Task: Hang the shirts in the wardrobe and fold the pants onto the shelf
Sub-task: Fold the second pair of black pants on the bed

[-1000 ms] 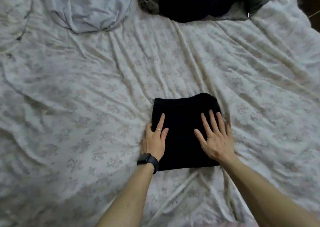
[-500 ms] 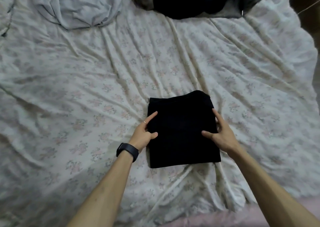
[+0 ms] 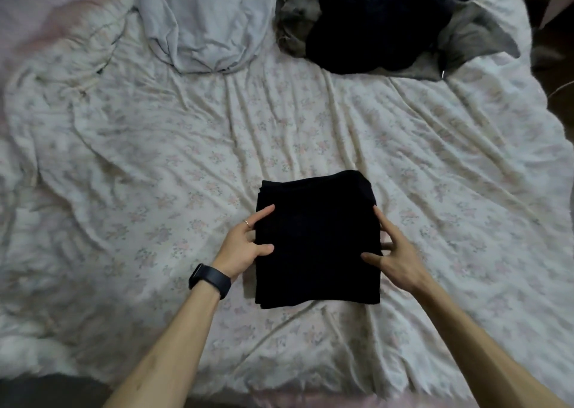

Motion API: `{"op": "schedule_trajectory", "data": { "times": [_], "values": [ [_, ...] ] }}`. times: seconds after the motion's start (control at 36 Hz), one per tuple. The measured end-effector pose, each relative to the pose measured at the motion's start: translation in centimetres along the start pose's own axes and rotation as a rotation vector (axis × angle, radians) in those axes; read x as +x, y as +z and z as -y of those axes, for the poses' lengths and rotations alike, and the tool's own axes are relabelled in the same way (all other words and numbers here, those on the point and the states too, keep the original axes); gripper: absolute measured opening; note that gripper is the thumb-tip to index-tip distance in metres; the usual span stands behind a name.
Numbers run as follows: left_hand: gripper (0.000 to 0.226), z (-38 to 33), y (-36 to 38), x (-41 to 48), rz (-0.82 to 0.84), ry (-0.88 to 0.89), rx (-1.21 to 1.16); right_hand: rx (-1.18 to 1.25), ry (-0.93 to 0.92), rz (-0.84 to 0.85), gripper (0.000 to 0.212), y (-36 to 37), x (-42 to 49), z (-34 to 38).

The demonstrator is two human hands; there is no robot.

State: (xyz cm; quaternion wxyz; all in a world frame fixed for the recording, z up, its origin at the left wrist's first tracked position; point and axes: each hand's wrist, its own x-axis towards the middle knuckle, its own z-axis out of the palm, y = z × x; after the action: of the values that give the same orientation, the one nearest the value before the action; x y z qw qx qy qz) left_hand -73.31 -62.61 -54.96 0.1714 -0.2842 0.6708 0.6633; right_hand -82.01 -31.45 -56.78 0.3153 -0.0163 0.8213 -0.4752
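Voice 1: Where do the folded black pants (image 3: 316, 243) lie?

Voice 2: On the flowered bedsheet (image 3: 155, 165), around the middle and a little toward the near edge; they make a tidy, roughly square stack, with layered fold edges showing along the left side.

Voice 1: And the hands?

Voice 2: 1 at each side, with the stack between them; the left hand (image 3: 245, 249) grips the left edge about halfway along, thumb and forefinger lying on top of the cloth, the other fingers curled in at the edge; whether they reach underneath, I cannot tell.

Voice 1: The right?

Voice 2: The right hand (image 3: 394, 258) holds the right edge opposite; its thumb presses on top just inside the edge, the forefinger runs along the side toward the far corner, and the remaining fingers go down beside the stack; so both hands pinch the pants at the edges rather than lie spread on them.

Voice 1: Anything worn?

Voice 2: A dark watch (image 3: 211, 280) on the left wrist; a thin ring (image 3: 246, 222) on a finger of that hand.

Voice 1: What else is on the bed?

Voice 2: 2 heaps at the far side, well apart from the stack; a pale blue-grey garment (image 3: 211, 19) crumpled left of centre, and to its right a dark garment (image 3: 372, 28) lying over a grey garment (image 3: 484, 34); the sheet is creased all over.
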Motion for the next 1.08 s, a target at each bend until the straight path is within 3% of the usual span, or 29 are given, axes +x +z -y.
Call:
{"op": "schedule_trajectory", "data": {
  "times": [0.25,0.56,0.81,1.08],
  "values": [
    [0.081,-6.4,1.2,-12.2,-0.295,0.163,-0.091,-0.018,-0.291,0.125,0.103,-4.9,-2.0,8.7],
    [0.082,-17.2,0.1,-32.3,-0.715,0.42,-0.132,-0.061,-0.72,0.353,0.098,-6.0,-10.5,27.8],
    [0.079,-23.5,-2.6,-53.1,-1.069,0.672,-0.042,0.023,-1.175,0.47,0.099,-0.4,-22.6,43.8],
    [0.081,-22.4,-0.8,-72.6,-1.444,0.743,0.049,0.174,-1.409,0.654,0.099,8.1,-37.2,51.2]
  ]
}}
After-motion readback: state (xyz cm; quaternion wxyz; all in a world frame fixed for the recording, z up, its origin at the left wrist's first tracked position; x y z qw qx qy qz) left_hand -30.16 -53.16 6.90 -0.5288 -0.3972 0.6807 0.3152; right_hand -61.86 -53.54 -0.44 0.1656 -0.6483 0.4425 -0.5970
